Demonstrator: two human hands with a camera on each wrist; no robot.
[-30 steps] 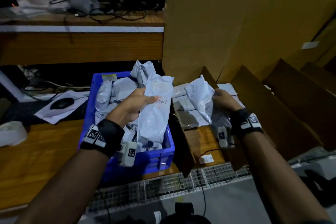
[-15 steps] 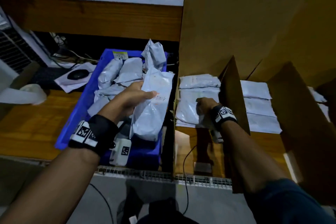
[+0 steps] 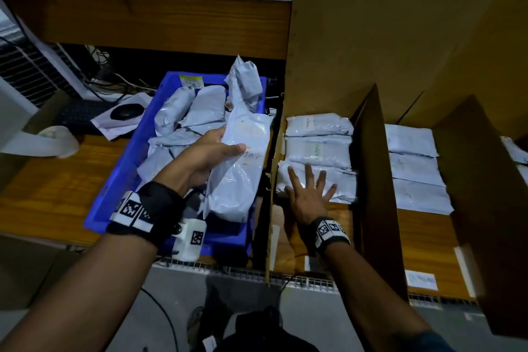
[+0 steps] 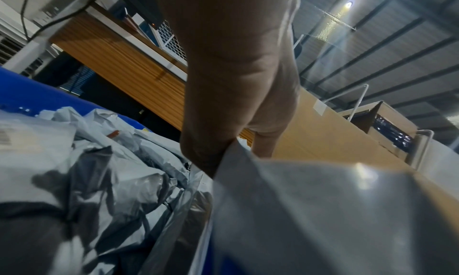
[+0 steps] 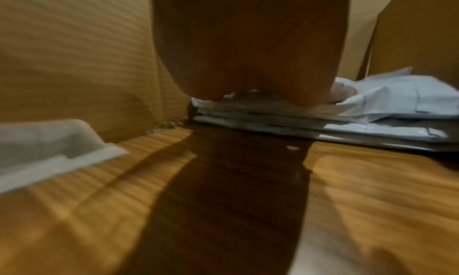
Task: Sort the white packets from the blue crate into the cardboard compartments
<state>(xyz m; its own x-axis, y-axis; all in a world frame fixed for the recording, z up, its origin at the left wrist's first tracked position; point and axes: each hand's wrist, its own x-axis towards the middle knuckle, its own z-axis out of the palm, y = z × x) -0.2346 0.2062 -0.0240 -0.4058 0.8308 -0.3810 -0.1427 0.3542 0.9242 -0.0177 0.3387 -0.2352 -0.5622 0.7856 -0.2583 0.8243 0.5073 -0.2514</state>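
A blue crate [image 3: 120, 177] on the wooden bench holds several white packets [image 3: 200, 106]. Above its right side my left hand [image 3: 211, 151] grips a long white packet [image 3: 243, 168] with handwriting on it; in the left wrist view that packet [image 4: 323, 210] fills the lower right. My right hand [image 3: 310, 191] lies flat with spread fingers on the nearest white packet [image 3: 344, 186] in the first cardboard compartment, pressing it down. Two more packets [image 3: 317, 137] lie behind it. The right wrist view shows the stacked packets [image 5: 372, 110] under my palm.
A tall cardboard divider [image 3: 374, 168] separates the first compartment from a second one holding more packets [image 3: 414, 168]. A high cardboard back wall [image 3: 385, 23] rises behind. A mouse [image 3: 125, 111] on paper and a tape roll [image 3: 57, 140] lie left of the crate.
My right hand carried its packet down into the first compartment, let go, and now lies flat on it. The left hand kept holding its packet over the crate.
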